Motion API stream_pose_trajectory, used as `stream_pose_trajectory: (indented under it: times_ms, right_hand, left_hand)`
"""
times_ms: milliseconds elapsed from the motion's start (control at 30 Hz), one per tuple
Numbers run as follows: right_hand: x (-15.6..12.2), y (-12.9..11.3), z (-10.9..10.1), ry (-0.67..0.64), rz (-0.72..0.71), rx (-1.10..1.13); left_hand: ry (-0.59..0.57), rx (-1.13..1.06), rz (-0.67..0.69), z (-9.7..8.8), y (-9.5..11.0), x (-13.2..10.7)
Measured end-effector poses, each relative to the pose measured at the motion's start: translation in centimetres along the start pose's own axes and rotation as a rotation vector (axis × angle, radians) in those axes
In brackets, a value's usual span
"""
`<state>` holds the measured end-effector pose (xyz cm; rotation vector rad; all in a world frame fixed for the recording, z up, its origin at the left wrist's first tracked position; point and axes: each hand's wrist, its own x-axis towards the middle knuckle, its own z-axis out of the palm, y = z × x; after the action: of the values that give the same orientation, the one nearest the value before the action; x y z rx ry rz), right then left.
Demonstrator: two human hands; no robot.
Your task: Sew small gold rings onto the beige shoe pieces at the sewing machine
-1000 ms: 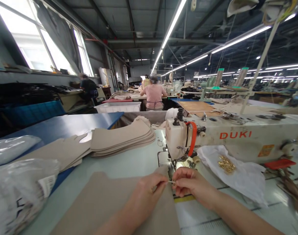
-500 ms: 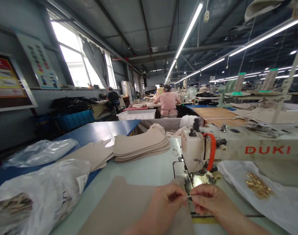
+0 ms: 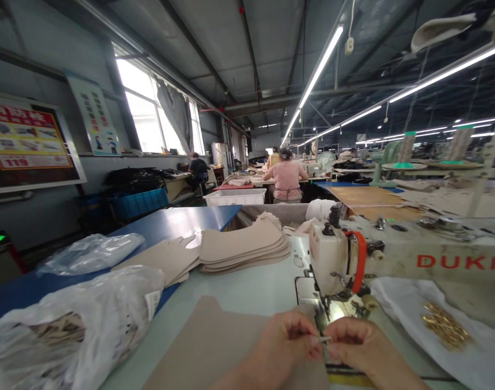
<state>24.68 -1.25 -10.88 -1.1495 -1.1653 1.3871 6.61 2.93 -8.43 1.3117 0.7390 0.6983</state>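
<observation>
The left hand [image 3: 287, 344] and right hand [image 3: 359, 344] both pinched one small strip [image 3: 325, 339], held between them. Cloth [image 3: 209, 336] lay beneath the left hand, the machine [image 3: 328, 257] just beyond both, gold pieces [image 3: 446, 325] to their right.

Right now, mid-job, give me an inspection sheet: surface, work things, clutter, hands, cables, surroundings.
Surface: pale green table, blue surface to the left.
Work things: small pale strip between the hands; beige panel on the table; sewing machine just ahead.
Clutter: stacked beige panels; two plastic bags; gold-coloured pieces on a white sheet.
Hands: left hand and right hand pinch the strip, fingertips close together.
Cables: a cord with a white fitting hangs overhead; others nothing seen nearby.
Surroundings: person in pink seated ahead; windows at left.
</observation>
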Motion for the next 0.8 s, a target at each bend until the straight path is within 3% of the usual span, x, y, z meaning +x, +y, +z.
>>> stream_pose_trajectory:
  times_ms: [267,433,667,800]
  right_hand:
    - [0.4,0.3,-0.2,-0.029,-0.032,-0.031]
    - [0.2,0.3,-0.2,0.033,-0.066,-0.088]
    - [-1.0,-1.7,0.8,0.097,-0.257,-0.245]
    - [-1.4,-2.4,1.0,0.074,-0.237,-0.232]
  left_hand:
    - [-0.132,0.050,-0.013,0.0,0.7,-0.2]
    - [-0.142,0.099,0.004,0.0,1.2,-0.4]
    - [-0.041,0.131,-0.020,-0.1,0.6,0.1]
    - [-0.009,0.224,-0.032,0.0,0.9,-0.1]
